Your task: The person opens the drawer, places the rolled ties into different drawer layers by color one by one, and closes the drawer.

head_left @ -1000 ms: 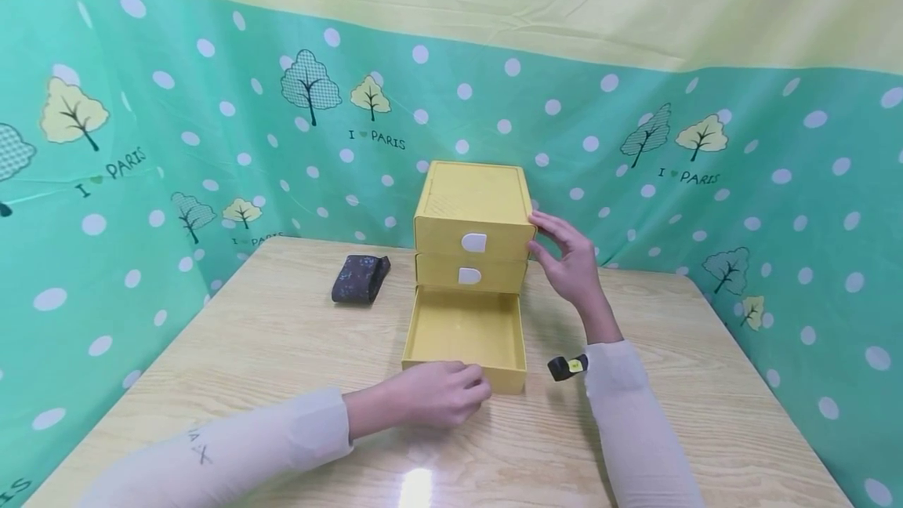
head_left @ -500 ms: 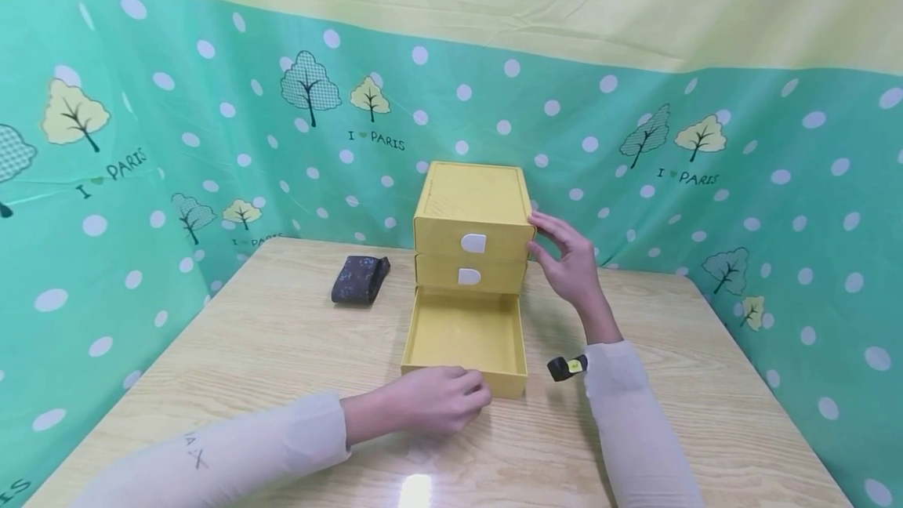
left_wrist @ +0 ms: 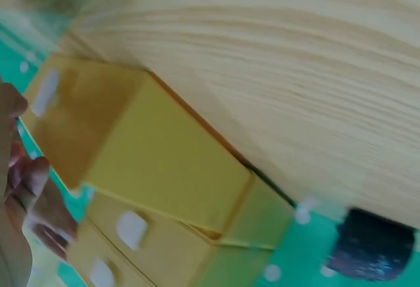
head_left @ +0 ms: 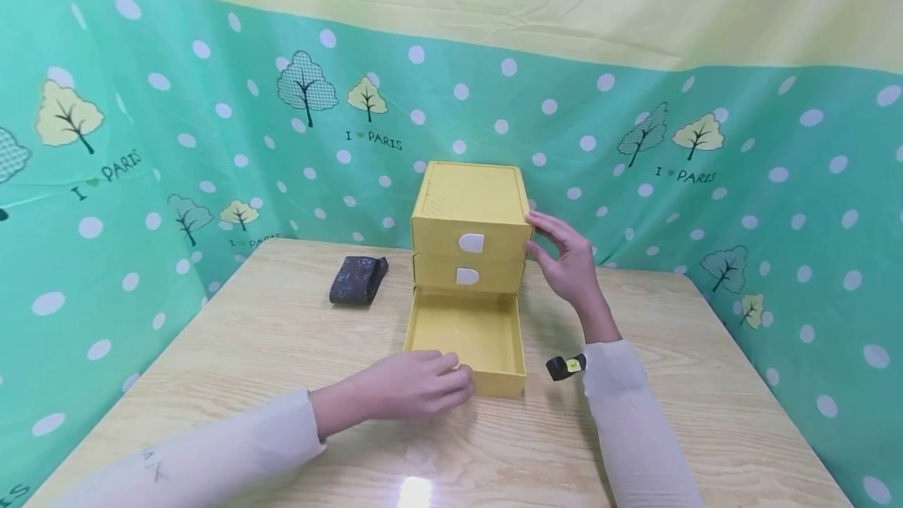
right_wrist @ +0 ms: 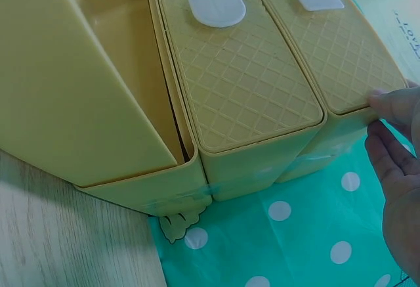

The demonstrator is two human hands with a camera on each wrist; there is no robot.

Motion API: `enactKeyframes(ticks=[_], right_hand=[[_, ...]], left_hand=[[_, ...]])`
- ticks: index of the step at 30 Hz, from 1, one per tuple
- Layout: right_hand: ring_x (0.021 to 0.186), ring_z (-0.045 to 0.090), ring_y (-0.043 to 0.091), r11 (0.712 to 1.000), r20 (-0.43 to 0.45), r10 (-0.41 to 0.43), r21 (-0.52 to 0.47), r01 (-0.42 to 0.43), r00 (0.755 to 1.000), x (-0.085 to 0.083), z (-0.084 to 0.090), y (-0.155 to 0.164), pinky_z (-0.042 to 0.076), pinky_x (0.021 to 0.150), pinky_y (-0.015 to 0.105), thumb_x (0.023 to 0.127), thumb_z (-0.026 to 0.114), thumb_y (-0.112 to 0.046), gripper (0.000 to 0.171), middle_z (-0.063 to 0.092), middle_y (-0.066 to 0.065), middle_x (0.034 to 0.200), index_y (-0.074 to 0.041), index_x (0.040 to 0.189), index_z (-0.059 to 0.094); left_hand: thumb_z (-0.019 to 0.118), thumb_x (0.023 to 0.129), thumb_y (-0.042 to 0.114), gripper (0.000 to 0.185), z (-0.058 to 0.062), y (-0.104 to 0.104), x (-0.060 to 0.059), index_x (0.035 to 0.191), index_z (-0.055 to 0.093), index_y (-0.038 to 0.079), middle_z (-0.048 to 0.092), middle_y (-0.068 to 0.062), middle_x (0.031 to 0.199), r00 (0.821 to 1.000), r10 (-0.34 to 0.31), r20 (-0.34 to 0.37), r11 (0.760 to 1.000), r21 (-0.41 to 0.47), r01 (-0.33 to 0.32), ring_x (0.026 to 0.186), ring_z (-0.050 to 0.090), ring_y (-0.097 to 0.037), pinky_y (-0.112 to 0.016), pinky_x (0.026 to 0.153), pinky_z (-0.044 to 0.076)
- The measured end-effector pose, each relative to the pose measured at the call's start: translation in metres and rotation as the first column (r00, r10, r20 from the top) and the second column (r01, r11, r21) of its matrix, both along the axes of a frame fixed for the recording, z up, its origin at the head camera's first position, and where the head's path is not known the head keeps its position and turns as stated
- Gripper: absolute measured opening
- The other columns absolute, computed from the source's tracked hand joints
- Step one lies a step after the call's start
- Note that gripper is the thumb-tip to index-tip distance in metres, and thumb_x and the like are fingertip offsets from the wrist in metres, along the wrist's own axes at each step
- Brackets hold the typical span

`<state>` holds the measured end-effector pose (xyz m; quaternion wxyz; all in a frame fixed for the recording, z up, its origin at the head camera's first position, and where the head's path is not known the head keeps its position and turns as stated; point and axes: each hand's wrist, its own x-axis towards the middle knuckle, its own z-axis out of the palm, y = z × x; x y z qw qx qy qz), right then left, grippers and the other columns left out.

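A yellow three-drawer desktop organizer point(head_left: 469, 190) stands at the back of the table, its bottom drawer point(head_left: 462, 332) pulled out with nothing visible inside. My left hand point(head_left: 412, 386), fingers loosely bent, is at the front of that drawer and hides its left part in the head view. The drawer's white pull tab point(left_wrist: 46, 93) shows uncovered in the left wrist view, beside the left fingertips point(left_wrist: 12, 100). With thumb on the front and fingers along the side, my right hand point(head_left: 567, 261) grips the organizer's upper right corner. The upper two drawers point(right_wrist: 243, 70) are pushed in.
A dark patterned folded pouch point(head_left: 358, 281) lies left of the organizer. By the right sleeve is a small black object with a yellow label point(head_left: 564, 368). A green and yellow printed cloth point(head_left: 494, 92) hangs close behind the wooden table point(head_left: 268, 335).
The bottom drawer came forward slightly at first. Since then my left hand has shifted left and a little up along the drawer front. My right hand keeps its grip on the corner.
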<state>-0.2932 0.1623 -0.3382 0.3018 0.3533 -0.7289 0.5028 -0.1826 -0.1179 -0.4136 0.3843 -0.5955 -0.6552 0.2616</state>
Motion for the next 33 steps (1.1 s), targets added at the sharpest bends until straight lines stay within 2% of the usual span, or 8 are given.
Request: enactKeyframes(ticks=[6,11,16,19,23,27,30,33], right_hand=[[0.125,0.059,0.041,1.000,0.007,-0.005,0.013,0.004,1.000,0.001,0.001,-0.002,0.050,0.109,0.044,0.086,0.070,0.018,0.040,0.060,0.030,0.134,0.013,0.126,0.064],[0.124,0.059,0.042,1.000,0.006,-0.007,0.014,0.007,1.000,0.001,0.002,-0.003,0.050,0.109,0.046,0.086,0.070,0.019,0.040,0.060,0.030,0.134,0.014,0.126,0.064],[0.124,0.059,0.042,1.000,0.007,-0.007,0.010,0.007,1.000,0.001,0.002,-0.003,0.050,0.109,0.047,0.086,0.070,0.019,0.040,0.060,0.030,0.134,0.014,0.125,0.064],[0.124,0.059,0.043,1.000,0.006,-0.005,0.008,0.005,1.000,0.001,0.002,-0.004,0.050,0.109,0.048,0.086,0.069,0.019,0.040,0.060,0.031,0.134,0.014,0.125,0.063],[0.124,0.059,0.043,1.000,0.003,0.000,0.006,0.000,1.000,0.001,0.001,-0.005,0.050,0.108,0.051,0.086,0.069,0.020,0.040,0.060,0.032,0.133,0.015,0.125,0.063],[0.124,0.059,0.042,1.000,0.007,0.003,0.002,-0.003,1.000,0.001,0.001,-0.004,0.050,0.109,0.053,0.086,0.069,0.019,0.039,0.060,0.031,0.133,0.015,0.125,0.063],[0.125,0.059,0.042,1.000,0.011,0.003,0.002,-0.003,1.000,0.001,0.001,-0.003,0.049,0.109,0.054,0.087,0.069,0.019,0.039,0.060,0.032,0.134,0.015,0.125,0.063],[0.125,0.059,0.042,1.000,0.015,-0.003,0.000,0.003,1.000,0.001,0.000,-0.001,0.050,0.109,0.052,0.086,0.069,0.019,0.039,0.060,0.031,0.134,0.015,0.125,0.063]], left_hand=[[0.027,0.108,0.018,0.046,0.006,-0.029,-0.014,0.126,0.069,0.010,0.068,-0.003,0.110,0.997,0.004,0.077,0.993,0.118,-0.013,0.084,0.060,-0.013,-0.016,0.068,0.057],[0.033,0.110,0.026,0.044,0.009,-0.058,-0.031,0.126,0.068,0.005,0.070,-0.007,0.107,0.985,0.018,0.174,0.969,0.239,-0.060,0.084,0.063,-0.018,-0.025,0.072,0.061],[0.057,0.100,0.029,0.038,0.012,-0.090,-0.046,0.126,0.066,0.002,0.069,-0.009,0.106,0.962,0.098,0.254,0.946,0.276,-0.169,0.087,0.062,-0.023,-0.030,0.073,0.060],[0.073,0.089,0.025,0.046,0.013,-0.111,-0.055,0.127,0.064,0.001,0.067,-0.011,0.109,0.933,0.177,0.313,0.927,0.267,-0.265,0.087,0.060,-0.026,-0.033,0.071,0.059],[0.080,0.085,0.020,0.051,0.011,-0.131,-0.067,0.128,0.063,-0.001,0.063,-0.014,0.114,0.856,0.276,0.437,0.874,0.255,-0.412,0.092,0.058,-0.031,-0.040,0.075,0.061],[0.081,0.086,0.024,0.056,0.007,-0.144,-0.080,0.132,0.060,0.000,0.061,-0.016,0.122,0.712,0.405,0.573,0.776,0.195,-0.599,0.104,0.059,-0.034,-0.046,0.084,0.063],[0.084,0.085,0.029,0.062,0.005,-0.151,-0.090,0.135,0.059,0.001,0.060,-0.016,0.126,0.609,0.469,0.640,0.708,0.140,-0.692,0.110,0.059,-0.035,-0.049,0.090,0.061],[0.086,0.082,0.031,0.066,0.004,-0.155,-0.100,0.135,0.058,0.001,0.059,-0.018,0.127,0.568,0.473,0.674,0.684,0.125,-0.718,0.112,0.057,-0.036,-0.051,0.094,0.059]])
